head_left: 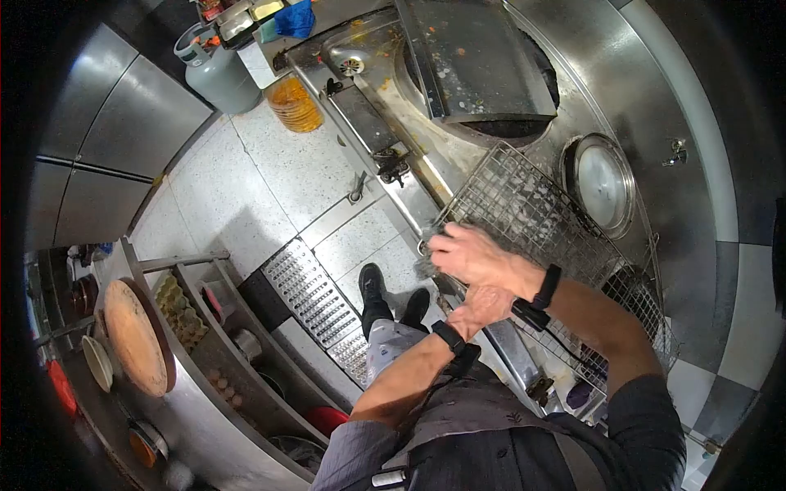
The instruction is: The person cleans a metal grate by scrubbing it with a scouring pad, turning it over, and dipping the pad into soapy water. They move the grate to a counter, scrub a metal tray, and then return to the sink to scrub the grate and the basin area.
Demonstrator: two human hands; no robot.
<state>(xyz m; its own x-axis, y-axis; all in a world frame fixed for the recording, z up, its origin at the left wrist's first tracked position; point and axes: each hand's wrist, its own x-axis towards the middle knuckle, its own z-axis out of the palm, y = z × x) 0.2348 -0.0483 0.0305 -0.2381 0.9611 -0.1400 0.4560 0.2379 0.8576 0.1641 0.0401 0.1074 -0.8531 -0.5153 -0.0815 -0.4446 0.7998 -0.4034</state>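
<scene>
The wire rack (536, 209) shows a grey grid, the far-left cloth (295, 18) is blue, the floor (286, 176) speckled white, both wristbands (548, 286) black.

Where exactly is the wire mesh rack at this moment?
In the head view, the wire mesh rack is right of centre, by the right hand and left of the round metal lid.

No readable text, labels, numbers or signs.
</scene>
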